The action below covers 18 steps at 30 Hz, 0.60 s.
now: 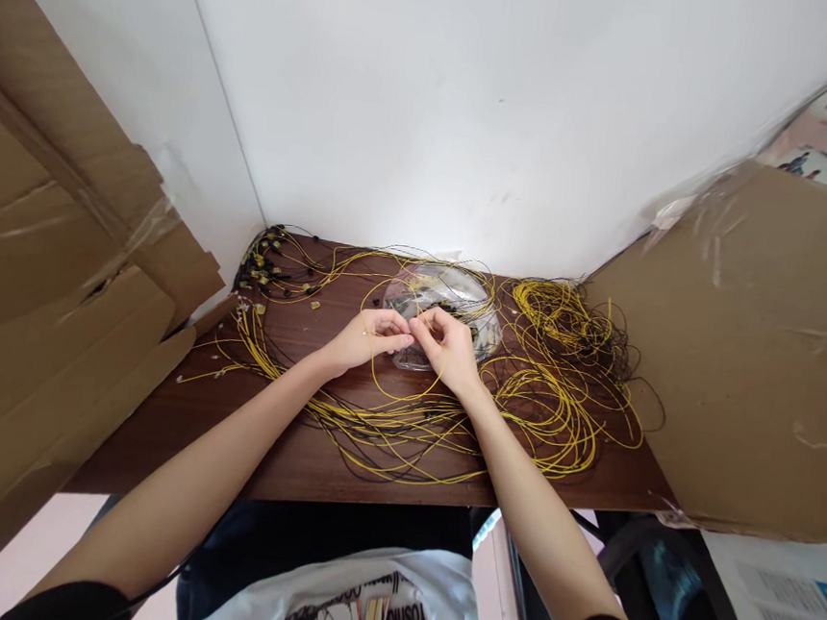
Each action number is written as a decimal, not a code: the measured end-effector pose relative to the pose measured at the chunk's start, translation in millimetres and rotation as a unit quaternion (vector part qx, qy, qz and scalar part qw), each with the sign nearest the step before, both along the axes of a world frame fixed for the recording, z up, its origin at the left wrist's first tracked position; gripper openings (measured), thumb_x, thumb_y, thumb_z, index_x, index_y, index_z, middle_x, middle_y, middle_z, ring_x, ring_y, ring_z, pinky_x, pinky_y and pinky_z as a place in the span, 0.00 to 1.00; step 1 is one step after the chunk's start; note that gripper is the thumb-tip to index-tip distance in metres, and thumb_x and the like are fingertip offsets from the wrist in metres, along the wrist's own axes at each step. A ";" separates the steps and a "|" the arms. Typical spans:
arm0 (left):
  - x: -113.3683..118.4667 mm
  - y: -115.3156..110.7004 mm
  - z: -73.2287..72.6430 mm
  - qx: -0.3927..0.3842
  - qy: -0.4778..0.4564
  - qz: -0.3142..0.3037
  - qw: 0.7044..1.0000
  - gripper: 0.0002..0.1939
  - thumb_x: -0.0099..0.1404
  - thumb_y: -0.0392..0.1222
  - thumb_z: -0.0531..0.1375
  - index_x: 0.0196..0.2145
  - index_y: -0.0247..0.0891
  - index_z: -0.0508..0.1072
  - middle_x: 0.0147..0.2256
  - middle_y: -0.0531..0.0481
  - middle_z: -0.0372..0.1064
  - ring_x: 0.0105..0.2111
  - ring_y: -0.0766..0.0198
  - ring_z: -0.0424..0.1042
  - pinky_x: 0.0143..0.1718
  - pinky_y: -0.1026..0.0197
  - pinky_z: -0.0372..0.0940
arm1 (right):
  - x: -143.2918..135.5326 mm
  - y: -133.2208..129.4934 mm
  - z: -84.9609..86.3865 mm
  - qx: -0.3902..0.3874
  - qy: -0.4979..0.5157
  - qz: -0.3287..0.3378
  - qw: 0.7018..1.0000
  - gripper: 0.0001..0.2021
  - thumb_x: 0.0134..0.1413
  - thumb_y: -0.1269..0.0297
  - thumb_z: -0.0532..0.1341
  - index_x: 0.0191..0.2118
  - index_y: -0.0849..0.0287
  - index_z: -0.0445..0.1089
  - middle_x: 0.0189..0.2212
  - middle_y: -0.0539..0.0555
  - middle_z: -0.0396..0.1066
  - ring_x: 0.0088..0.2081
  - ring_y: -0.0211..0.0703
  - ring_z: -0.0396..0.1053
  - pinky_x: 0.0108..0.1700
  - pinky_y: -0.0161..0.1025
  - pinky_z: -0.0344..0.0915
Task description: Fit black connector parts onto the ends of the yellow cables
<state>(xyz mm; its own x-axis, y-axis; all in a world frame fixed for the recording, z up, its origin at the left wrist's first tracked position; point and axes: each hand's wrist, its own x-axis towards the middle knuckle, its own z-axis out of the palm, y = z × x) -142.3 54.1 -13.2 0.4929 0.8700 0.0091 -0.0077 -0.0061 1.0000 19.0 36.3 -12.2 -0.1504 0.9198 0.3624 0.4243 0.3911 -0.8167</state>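
Both hands, left (371, 338) and right (446, 349), meet over a clear bag (487, 336), fingers pinched around thin yellow wire (386, 393). More yellow-black wires (367, 427) loop across the brown counter (295, 338).

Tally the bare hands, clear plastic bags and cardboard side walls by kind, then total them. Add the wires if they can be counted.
Bare hands: 2 (left hand, right hand)
Clear plastic bag: 1
Cardboard side walls: 2 (left wall, right wall)
Total: 5
Yellow and black wires: too tangled to count, left out.
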 end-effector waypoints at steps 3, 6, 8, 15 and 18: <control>-0.1 -0.3 0.7 0.000 0.003 0.002 1.000 0.14 0.50 0.44 0.66 0.30 0.31 0.71 0.25 0.52 0.68 0.25 0.71 0.64 0.28 0.66 0.59 | 0.1 0.0 -0.1 0.001 -0.009 0.009 1.000 0.12 0.55 0.56 0.56 0.28 0.59 0.65 0.23 0.49 0.67 0.24 0.35 0.63 0.29 0.33 0.59; -0.5 -0.2 0.5 0.003 0.006 0.001 1.000 0.14 0.50 0.44 0.66 0.30 0.31 0.71 0.25 0.52 0.68 0.25 0.71 0.64 0.28 0.66 0.59 | 0.1 -0.2 0.2 0.001 -0.015 0.012 1.000 0.12 0.55 0.56 0.56 0.29 0.60 0.66 0.23 0.49 0.67 0.25 0.35 0.63 0.29 0.33 0.59; -0.6 -0.2 0.6 0.003 0.007 -0.001 1.000 0.13 0.50 0.44 0.65 0.30 0.31 0.71 0.25 0.52 0.68 0.24 0.71 0.64 0.28 0.66 0.59 | 0.2 -0.2 0.4 0.000 -0.019 0.011 1.000 0.12 0.55 0.56 0.56 0.29 0.60 0.66 0.23 0.49 0.67 0.25 0.35 0.63 0.29 0.33 0.59; -0.3 -0.6 0.9 0.000 0.005 -0.001 1.000 0.14 0.50 0.44 0.65 0.30 0.31 0.71 0.25 0.52 0.68 0.25 0.71 0.65 0.28 0.66 0.59 | 0.6 -0.5 1.4 0.001 -0.028 0.011 1.000 0.12 0.55 0.56 0.55 0.29 0.59 0.66 0.23 0.49 0.67 0.25 0.35 0.62 0.29 0.33 0.58; -0.7 -0.1 0.0 -0.001 0.005 0.001 1.000 0.14 0.50 0.44 0.66 0.30 0.31 0.71 0.26 0.51 0.69 0.25 0.70 0.65 0.29 0.65 0.60 | 0.8 -0.6 1.4 0.001 -0.032 0.011 0.999 0.12 0.55 0.56 0.55 0.29 0.59 0.66 0.23 0.49 0.67 0.25 0.36 0.63 0.30 0.33 0.59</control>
